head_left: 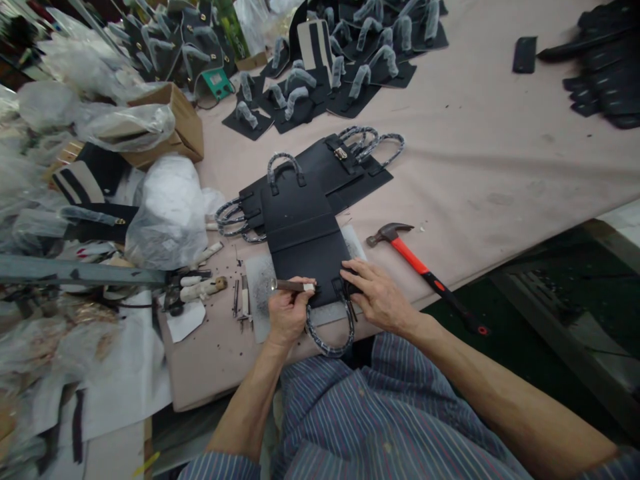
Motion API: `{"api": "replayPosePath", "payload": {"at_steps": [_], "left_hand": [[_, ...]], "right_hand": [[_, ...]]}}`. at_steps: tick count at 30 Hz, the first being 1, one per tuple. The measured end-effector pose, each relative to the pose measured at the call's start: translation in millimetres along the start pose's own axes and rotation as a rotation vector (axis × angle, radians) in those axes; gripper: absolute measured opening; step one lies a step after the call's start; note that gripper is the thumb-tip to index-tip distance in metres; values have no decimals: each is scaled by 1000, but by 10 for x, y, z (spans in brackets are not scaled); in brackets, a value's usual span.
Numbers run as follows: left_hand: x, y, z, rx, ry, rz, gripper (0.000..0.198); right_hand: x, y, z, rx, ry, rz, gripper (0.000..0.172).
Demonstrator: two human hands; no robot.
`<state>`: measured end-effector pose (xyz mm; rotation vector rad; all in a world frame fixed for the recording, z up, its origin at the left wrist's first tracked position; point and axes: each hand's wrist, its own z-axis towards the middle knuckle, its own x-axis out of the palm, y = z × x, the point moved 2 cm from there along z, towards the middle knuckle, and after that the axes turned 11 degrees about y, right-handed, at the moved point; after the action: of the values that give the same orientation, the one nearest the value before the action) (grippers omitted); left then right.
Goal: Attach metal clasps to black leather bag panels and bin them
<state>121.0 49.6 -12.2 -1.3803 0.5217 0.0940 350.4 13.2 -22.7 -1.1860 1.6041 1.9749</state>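
Note:
A black handbag panel [310, 257] with a fold across its middle lies in front of me, partly over a pale board [257, 293]. One plastic-wrapped handle [330, 350] hangs at its near edge; another handle [284, 160] stands at the far end. My left hand [289, 313] is closed around a short brown tool [290, 285] with a metal end and a white band, held sideways over the panel's left edge; its exact kind is unclear. My right hand [377, 293] rests at the panel's right edge beside the near handle's base, fingers spread and touching the leather.
A claw hammer [415, 260] with a red and black handle lies to the right. Slim tools [244, 297] lie left of the board. More bag pieces [345, 170] are stacked beyond, with wrapped-handle panels [300, 100] farther back. Plastic bags [165, 213] and a carton [187, 127] crowd the left.

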Motion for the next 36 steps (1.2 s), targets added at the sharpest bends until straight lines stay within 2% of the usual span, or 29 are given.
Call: {"api": "replayPosePath", "payload": {"at_steps": [10,16,32,36], "left_hand": [[49,-12,31,26,39,65,11],[67,28,24,29,14,80,11],[60,-37,22,53,42,129,12],[101,-26,7,96,51,173,13]], "right_hand": [[7,5,-4,15,8,-3,53],[18,-11,-10,8,-1,17,55],[35,-36,-18,6,-5,33,59],[30,-26,-17,5,-6,26,57]]}}
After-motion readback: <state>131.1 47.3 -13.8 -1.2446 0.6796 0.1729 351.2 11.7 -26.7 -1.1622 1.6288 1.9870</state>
